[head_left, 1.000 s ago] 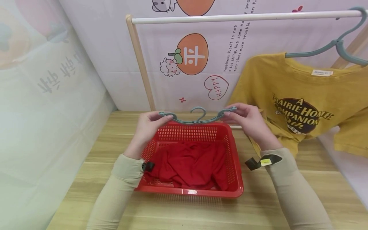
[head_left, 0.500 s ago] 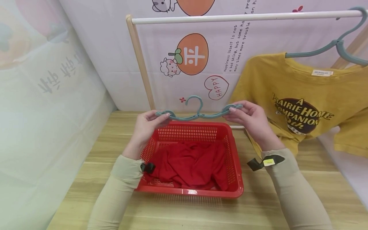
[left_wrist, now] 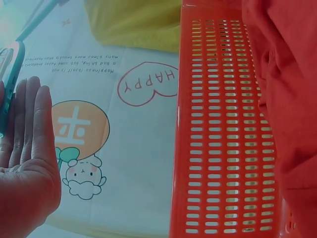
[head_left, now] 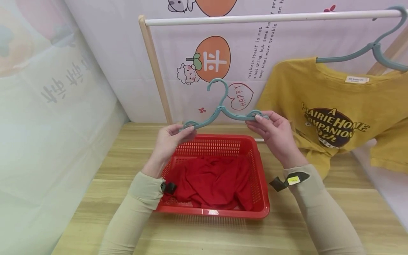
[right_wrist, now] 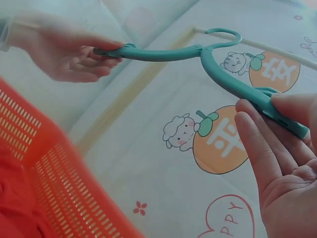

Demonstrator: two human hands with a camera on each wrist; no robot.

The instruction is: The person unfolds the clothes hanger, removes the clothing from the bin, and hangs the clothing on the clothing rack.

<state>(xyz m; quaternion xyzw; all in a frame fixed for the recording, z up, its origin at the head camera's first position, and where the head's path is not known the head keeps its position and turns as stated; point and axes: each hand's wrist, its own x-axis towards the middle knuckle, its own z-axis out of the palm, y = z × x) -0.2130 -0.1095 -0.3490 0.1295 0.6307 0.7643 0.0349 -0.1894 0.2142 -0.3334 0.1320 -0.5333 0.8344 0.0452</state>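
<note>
A teal folding clothes hanger [head_left: 208,120] is held above the back rim of a red basket [head_left: 262,184], its hook pointing up and its two arms sloping down from the centre. My left hand [head_left: 167,141] pinches the left arm's end between thumb and fingers. At the other end, my right hand [head_left: 277,136] pinches the right arm, with the thumb on top and fingers beneath, as the right wrist view shows on the hanger [right_wrist: 233,84]. Crumpled red cloth [head_left: 213,180] lies in the basket below both hands.
Behind the basket stands a rack with a white rail [head_left: 255,18] and a wooden post [head_left: 154,67]. A yellow T-shirt [head_left: 293,88] hangs at right on another teal hanger [head_left: 345,58], close to my right hand. The wooden table [head_left: 105,184] lies underneath.
The hanger's hook and centre have risen and swung upright, so its arms slope down more steeply. My left hand has shifted slightly right. Both hands keep their hold.
</note>
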